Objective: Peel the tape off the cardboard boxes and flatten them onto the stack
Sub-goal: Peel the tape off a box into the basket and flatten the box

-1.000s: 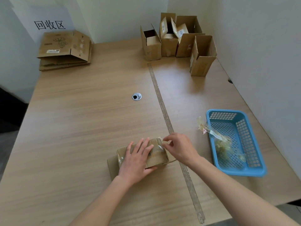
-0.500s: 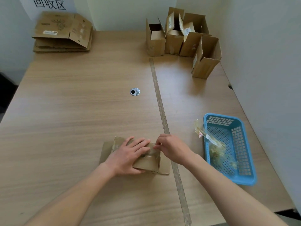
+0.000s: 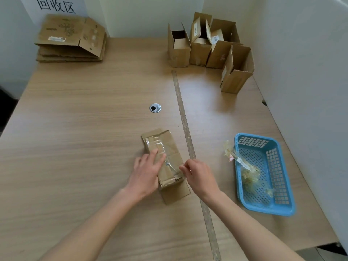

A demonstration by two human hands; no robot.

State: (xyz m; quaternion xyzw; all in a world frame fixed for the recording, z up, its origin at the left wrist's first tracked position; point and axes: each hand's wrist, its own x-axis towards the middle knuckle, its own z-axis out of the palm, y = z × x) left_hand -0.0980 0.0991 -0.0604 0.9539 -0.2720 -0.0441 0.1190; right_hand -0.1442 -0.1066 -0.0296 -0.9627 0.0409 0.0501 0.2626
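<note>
A small cardboard box [image 3: 163,157] lies on its side on the wooden table [image 3: 84,129], just left of the worn strip [image 3: 185,127] that runs down the tabletop, its long side pointing away from the person and one flap spread flat at the near end. Clear tape [image 3: 157,146] covers its upper face. The left hand [image 3: 146,172] rests on the near left part of the box with fingers nearly straight, pressing it down and gripping nothing. The right hand [image 3: 197,174] sits at the box's near right edge, thumb and forefinger pinched together on what looks like a thin raised strand of the tape; the other fingers are loosely curled. Right of the box, past the strip, stands a blue basket [image 3: 282,185] with crumpled tape scraps [image 3: 246,174] inside and spilling over its left rim. Beyond the box, a round metal grommet [image 3: 155,107] is set in the tabletop. Far beyond the box to the right, four open boxes [image 3: 207,44] stand near the wall. Far beyond it to the left, a stack of flattened boxes [image 3: 70,39] lies in the corner, under a sign [image 3: 55,5] with dark characters.
</note>
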